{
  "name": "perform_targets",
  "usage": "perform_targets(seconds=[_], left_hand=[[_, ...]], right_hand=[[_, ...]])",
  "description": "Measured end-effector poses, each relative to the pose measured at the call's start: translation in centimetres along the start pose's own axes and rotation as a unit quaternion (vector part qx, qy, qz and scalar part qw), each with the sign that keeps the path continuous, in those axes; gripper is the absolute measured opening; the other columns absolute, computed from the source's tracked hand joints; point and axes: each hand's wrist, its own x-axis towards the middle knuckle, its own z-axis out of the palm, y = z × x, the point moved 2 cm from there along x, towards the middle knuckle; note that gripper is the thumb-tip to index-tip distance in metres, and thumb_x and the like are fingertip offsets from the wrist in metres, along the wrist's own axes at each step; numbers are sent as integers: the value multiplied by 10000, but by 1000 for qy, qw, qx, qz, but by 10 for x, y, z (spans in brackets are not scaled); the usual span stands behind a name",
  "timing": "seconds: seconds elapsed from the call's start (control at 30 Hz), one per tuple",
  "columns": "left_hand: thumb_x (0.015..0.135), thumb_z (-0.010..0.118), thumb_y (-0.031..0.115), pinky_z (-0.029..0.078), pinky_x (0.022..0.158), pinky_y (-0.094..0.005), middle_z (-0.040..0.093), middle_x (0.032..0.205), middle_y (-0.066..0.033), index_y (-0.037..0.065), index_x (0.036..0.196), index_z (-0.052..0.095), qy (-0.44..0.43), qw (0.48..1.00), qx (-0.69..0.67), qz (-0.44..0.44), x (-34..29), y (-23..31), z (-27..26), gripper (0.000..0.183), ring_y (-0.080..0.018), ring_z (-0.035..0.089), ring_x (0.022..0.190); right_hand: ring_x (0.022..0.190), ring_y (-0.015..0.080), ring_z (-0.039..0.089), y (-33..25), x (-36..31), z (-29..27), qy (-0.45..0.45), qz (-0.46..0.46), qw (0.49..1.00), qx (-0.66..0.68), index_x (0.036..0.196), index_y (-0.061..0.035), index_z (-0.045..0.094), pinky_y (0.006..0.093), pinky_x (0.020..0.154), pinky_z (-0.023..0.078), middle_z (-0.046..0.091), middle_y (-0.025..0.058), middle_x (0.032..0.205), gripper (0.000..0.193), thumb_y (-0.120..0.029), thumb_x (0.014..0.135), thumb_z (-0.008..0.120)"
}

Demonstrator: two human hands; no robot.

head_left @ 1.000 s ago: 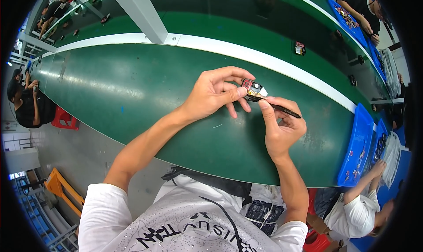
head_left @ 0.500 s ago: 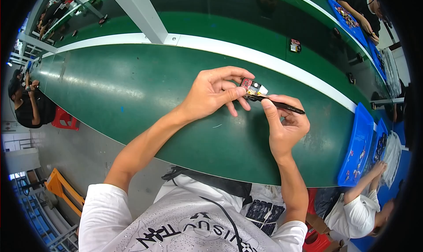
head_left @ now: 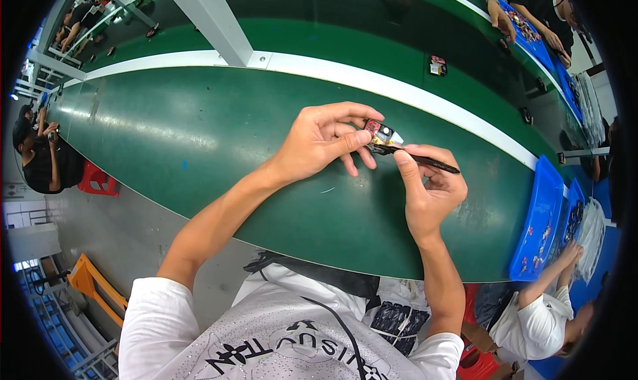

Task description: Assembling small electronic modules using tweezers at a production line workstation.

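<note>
Above the green workbench, my left hand (head_left: 327, 141) pinches a small black-cased electronic device (head_left: 383, 133) between thumb and fingers. A red circuit board, a white piece and bits of yellow show in its uncovered inside. My right hand (head_left: 433, 182) is closed round a pair of black tweezers (head_left: 428, 161), with the thumb on the near side. The tweezers' tips reach the device's near edge beside my left thumb. What exactly the tips touch is too small to make out.
A blue tray (head_left: 537, 224) with small parts stands at the bench's right end, where a co-worker (head_left: 541, 313) sits. Past the white rail (head_left: 372, 82), a dark-green conveyor carries a similar device (head_left: 437, 66). A grey post (head_left: 211, 21) rises from the rail.
Both my hands stay nearly still, the tweezers at the device. Beyond the rail, the other device has shifted slightly left. A co-worker's arm has reached in at the upper right.
</note>
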Motion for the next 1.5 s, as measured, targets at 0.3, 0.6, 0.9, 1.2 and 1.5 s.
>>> perform_targets(seconds=[0.3,0.6,0.9,1.2,1.5], left_hand=[[1015,628,108,632,603,-283,684,1129,-202,-91,1346,547,-7,1000,9,20,1,0,0,395,-264,756,869],[1010,631,101,648,608,-298,670,1140,-227,-100,1325,541,11,999,-11,43,1,1,3,385,-304,760,891],[1012,622,97,643,588,-311,685,1098,-218,-106,1265,579,30,999,-21,11,0,2,1,327,-301,762,801],[1011,620,85,639,582,-308,688,1095,-215,-98,1257,593,42,999,0,11,2,5,-1,307,-277,760,796],[1008,618,61,638,591,-303,689,1082,-202,-101,1254,596,37,999,-7,4,1,3,1,295,-268,757,801]], right_hand=[[521,6,481,-1,-1,1,8,5,1000,12,924,25,734,180,467,305,735,52,847,117,23,839,815],[528,4,489,1,-3,1,21,35,999,19,925,23,738,179,468,310,739,57,856,123,9,837,823],[492,2,473,-1,-5,3,2,-51,999,-20,917,3,742,180,460,323,727,24,751,133,4,823,836],[484,8,476,-3,2,3,-14,-84,996,-42,933,-9,744,183,445,322,741,54,790,165,28,800,834],[461,14,465,-4,2,4,-27,-102,993,-56,918,-21,750,194,433,321,751,57,786,166,36,786,834]])
